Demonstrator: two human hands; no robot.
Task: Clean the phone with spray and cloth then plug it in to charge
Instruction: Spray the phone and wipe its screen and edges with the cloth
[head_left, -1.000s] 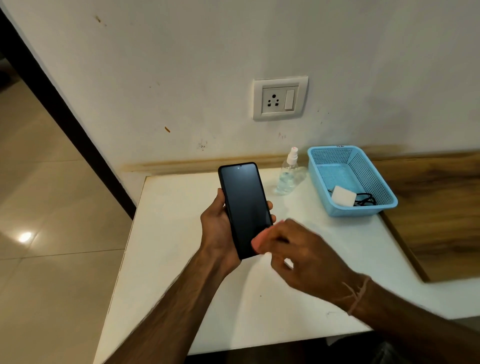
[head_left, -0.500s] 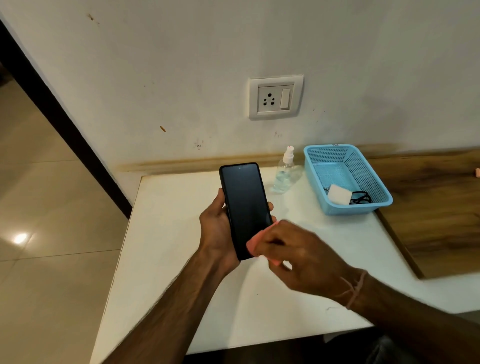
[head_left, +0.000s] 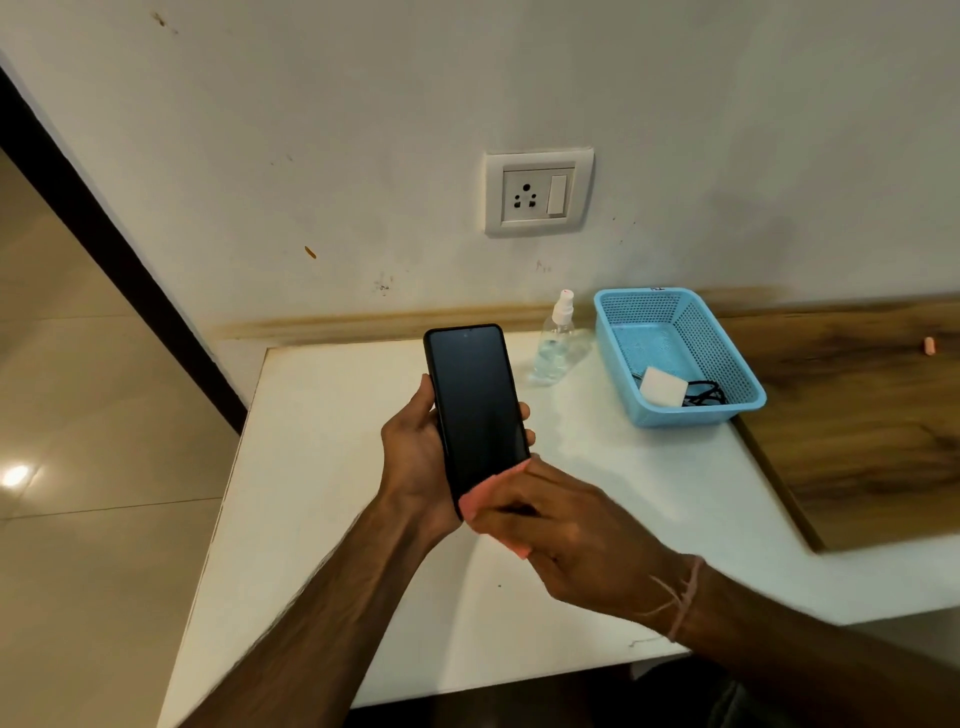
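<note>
Wiping appears under way: left grip (head_left: 415, 457) clasps phone (head_left: 475, 400), right grip (head_left: 566, 530) pinches cloth (head_left: 475, 501) against screen (head_left: 475, 415); charger (head_left: 662, 387) lies unplugged in basket (head_left: 748, 400).

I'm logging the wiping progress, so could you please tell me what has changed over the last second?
The right hand slid the pink cloth slightly leftward across the lower end of the phone. The left hand still holds the phone; spray bottle, basket and charger have not moved.
</note>
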